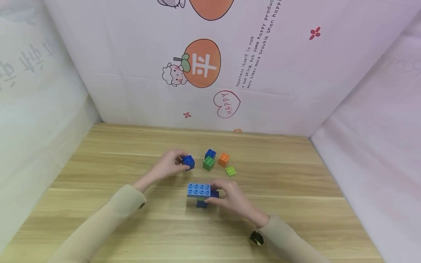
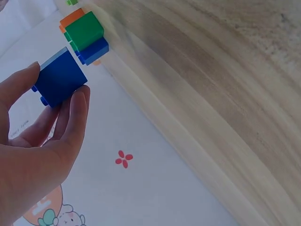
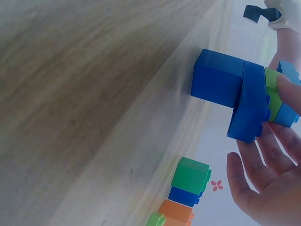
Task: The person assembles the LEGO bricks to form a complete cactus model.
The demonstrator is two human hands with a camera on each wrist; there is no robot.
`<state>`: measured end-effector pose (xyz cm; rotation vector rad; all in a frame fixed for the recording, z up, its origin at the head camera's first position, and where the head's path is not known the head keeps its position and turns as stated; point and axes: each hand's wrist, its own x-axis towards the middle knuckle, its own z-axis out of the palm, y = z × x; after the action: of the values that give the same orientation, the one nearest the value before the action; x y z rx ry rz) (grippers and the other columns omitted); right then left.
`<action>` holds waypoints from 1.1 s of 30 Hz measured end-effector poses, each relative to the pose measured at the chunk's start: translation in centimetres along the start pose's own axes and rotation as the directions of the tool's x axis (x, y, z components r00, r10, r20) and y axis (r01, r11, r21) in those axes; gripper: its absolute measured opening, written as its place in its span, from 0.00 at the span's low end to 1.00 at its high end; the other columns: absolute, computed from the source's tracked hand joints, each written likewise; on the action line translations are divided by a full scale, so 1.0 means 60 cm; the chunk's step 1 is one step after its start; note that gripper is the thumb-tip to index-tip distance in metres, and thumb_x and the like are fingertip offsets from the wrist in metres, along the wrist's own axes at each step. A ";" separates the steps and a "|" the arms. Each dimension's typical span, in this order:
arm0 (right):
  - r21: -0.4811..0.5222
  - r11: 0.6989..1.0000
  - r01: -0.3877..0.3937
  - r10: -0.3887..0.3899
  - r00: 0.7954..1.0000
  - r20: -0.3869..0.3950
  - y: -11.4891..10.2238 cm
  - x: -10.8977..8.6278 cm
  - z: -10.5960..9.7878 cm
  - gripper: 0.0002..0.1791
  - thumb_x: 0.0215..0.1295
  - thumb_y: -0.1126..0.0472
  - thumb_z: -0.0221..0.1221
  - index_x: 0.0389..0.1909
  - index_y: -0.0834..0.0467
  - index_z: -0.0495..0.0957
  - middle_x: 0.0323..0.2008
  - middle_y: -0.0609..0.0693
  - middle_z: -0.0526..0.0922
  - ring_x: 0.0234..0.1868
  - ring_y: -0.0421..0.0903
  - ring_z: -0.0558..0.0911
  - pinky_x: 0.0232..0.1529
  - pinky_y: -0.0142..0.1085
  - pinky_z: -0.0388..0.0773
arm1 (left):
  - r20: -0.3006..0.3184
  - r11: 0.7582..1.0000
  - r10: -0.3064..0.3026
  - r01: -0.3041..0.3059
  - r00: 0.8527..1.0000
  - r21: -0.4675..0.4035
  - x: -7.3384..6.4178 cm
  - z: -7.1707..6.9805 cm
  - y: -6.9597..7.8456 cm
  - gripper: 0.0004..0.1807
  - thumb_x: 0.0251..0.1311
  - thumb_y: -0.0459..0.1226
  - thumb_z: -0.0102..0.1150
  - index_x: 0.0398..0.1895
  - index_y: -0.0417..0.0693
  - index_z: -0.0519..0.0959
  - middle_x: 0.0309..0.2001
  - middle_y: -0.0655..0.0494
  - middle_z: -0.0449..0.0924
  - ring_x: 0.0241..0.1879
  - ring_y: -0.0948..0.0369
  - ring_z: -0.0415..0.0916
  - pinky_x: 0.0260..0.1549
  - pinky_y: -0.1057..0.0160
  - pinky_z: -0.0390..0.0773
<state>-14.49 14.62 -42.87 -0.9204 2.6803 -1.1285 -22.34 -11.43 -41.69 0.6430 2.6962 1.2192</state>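
My left hand (image 1: 168, 164) pinches a dark blue building block (image 1: 188, 163) between thumb and fingers. In the left wrist view that block (image 2: 61, 79) shows a plain side, its studs toward the thumb. Closer to me, my right hand (image 1: 232, 199) grips the upper part of a block stack with thumb and fingers. A light blue eight-stud brick (image 1: 198, 190) tops this stack. Seen from the right wrist, a lime layer (image 3: 272, 87) lies under it, then a longer dark blue brick (image 3: 249, 101) that juts sideways, then a dark blue cube (image 3: 217, 77) at the bottom.
Beyond the stack sit loose blocks: a green one (image 1: 208, 163), a dark blue one (image 1: 210, 153) close behind it, an orange one (image 1: 224, 159) and a thin lime piece (image 1: 231, 171). Printed white cloth (image 1: 148, 102) walls the wooden table (image 1: 131, 233) at the back and both sides.
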 end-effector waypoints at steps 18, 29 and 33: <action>0.003 1.000 0.014 -0.014 1.000 0.005 -0.001 -0.001 -0.002 0.19 0.59 0.56 0.69 0.52 0.53 0.80 0.48 0.49 0.87 0.48 0.45 0.86 0.54 0.44 0.85 | -0.018 0.994 0.088 -0.086 0.996 0.069 -0.044 -0.015 0.032 0.22 0.56 0.33 0.69 0.54 0.35 0.80 0.49 0.41 0.84 0.44 0.52 0.83 0.47 0.57 0.87; 0.001 1.000 0.009 -0.009 1.000 0.000 -0.001 -0.002 0.000 0.20 0.59 0.57 0.69 0.52 0.53 0.80 0.48 0.49 0.87 0.48 0.43 0.86 0.54 0.43 0.85 | -0.025 0.992 0.105 -0.104 0.994 0.066 -0.067 -0.021 0.044 0.22 0.59 0.34 0.67 0.56 0.37 0.79 0.48 0.43 0.82 0.44 0.54 0.82 0.48 0.54 0.87; 0.011 1.000 0.014 -0.014 1.000 -0.001 0.000 -0.001 0.000 0.20 0.58 0.57 0.69 0.52 0.53 0.80 0.49 0.49 0.87 0.48 0.44 0.86 0.54 0.43 0.85 | -0.013 0.989 0.132 -0.131 0.991 0.064 -0.076 -0.024 0.048 0.22 0.58 0.34 0.67 0.57 0.37 0.79 0.47 0.45 0.82 0.43 0.55 0.82 0.47 0.56 0.87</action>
<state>-14.40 14.65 -42.87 -0.9386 2.6699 -1.1446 -17.65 -12.66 -38.92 0.8341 2.7554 1.1775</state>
